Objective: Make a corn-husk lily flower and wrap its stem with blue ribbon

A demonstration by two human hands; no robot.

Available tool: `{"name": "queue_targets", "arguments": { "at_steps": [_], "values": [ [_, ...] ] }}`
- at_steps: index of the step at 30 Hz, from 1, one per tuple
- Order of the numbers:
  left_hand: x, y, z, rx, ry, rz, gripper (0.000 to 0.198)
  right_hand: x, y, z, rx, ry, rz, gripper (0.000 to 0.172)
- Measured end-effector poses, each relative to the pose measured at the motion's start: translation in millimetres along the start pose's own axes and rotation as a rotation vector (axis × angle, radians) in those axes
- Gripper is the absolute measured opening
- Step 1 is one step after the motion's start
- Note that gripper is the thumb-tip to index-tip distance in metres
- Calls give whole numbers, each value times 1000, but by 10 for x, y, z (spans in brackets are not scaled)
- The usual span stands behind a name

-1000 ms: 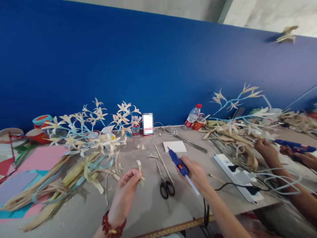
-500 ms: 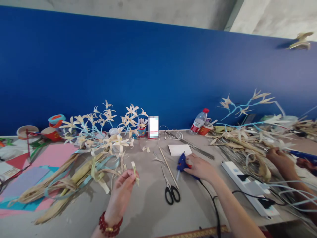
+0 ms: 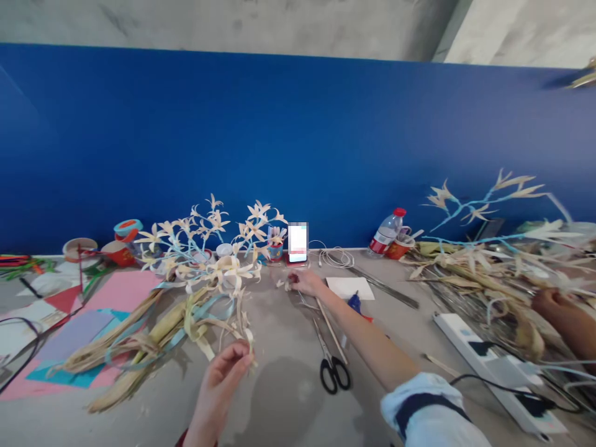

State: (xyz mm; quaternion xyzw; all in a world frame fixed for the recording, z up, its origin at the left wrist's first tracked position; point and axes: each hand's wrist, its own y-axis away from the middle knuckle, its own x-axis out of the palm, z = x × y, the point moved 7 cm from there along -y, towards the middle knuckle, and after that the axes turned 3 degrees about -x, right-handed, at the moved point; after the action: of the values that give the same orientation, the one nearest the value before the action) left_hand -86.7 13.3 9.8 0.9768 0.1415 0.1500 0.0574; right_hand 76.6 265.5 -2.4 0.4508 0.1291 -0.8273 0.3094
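My left hand pinches a small pale strip of corn husk upright between thumb and fingertips. Farther out, my right hand has its fingers closed at a small cream husk piece on the table; the fingertips are small and partly hidden. Under my right forearm lies a blue hot glue gun, mostly covered by the arm. Black-handled scissors and a thin wooden stick rest between my arms. A white card lies just beyond the glue gun.
Branches of husk flowers and husk bundles lie left, over coloured paper. A phone stands at the blue partition. Right are a bottle, a power strip with cords, and another person's hand.
My right hand has let go of the glue gun and reached forward and left to the small husk pieces. The left hand still pinches its strip. The camera view has shifted slightly.
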Motion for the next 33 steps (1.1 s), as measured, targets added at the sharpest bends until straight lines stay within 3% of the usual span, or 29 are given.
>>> {"name": "queue_targets", "arguments": {
  "at_steps": [2, 5, 9, 12, 21, 27, 33],
  "values": [
    [-113, -4, 43, -17, 14, -39, 18, 74, -75, -35, 15, -24, 27, 31],
    [-130, -17, 45, -24, 30, -42, 18, 88, -84, -72, 35, -70, 23, 30],
    [75, -43, -2, -50, 65, 24, 16, -69, 63, -62, 37, -161, -49, 29],
    [291, -65, -37, -96, 141, 72, 15, -254, 298, 38, 3, -267, -132, 18],
    [991, -62, -184, -211, 388, 318, 14, -667, 1385, 896, -187, -731, -332, 17],
    [1170, 18, -226, -252, 446, 350, 10, -874, 1849, 1367, -351, -566, -505, 11],
    [1213, 88, -278, -260, 465, 376, 11, -928, 1950, 1548, -423, -423, -565, 14]
  ]
}}
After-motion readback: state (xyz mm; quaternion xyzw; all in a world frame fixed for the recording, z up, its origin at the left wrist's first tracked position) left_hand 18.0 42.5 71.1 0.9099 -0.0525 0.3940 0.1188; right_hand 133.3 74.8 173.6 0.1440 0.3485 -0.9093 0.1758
